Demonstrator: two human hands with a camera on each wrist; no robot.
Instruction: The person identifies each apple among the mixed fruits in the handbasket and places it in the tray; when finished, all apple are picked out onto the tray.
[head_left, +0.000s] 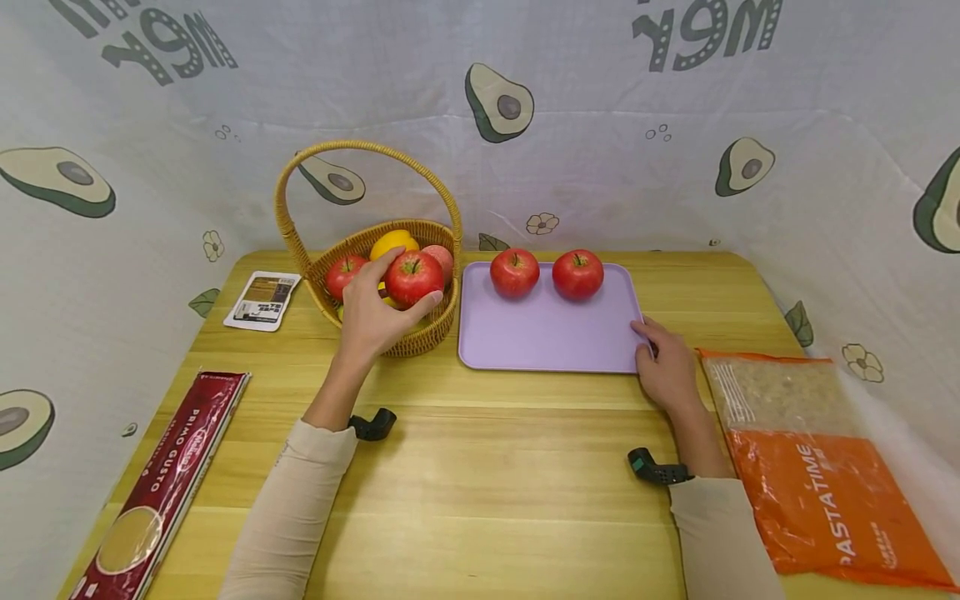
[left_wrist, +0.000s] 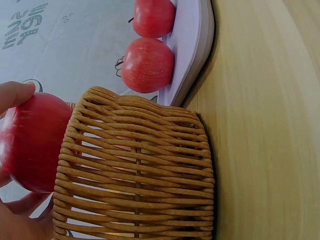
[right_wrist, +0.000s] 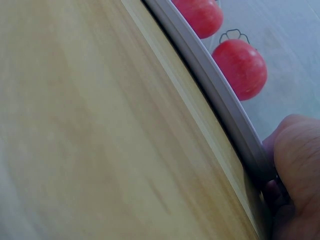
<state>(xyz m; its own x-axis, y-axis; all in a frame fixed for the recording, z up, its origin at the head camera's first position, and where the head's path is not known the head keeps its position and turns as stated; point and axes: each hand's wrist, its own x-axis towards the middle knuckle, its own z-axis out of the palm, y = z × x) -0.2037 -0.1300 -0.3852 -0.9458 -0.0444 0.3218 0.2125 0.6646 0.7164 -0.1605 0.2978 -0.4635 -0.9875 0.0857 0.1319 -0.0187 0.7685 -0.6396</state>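
Note:
My left hand grips a red apple between thumb and fingers, just above the wicker basket. In the left wrist view the held apple shows at the basket's rim. Inside the basket lie another red apple, a yellow fruit and a pinkish round fruit; the lower contents are partly hidden. To the right, my right hand pinches the right edge of a lilac tray. Two red apples, a left one and a right one, sit along the tray's back side.
The basket's tall arched handle rises over its opening. A small white pouch lies left of the basket. A long dark-red pasta pack is at the left edge, and an orange pasta bag at the right. A printed curtain hangs behind.

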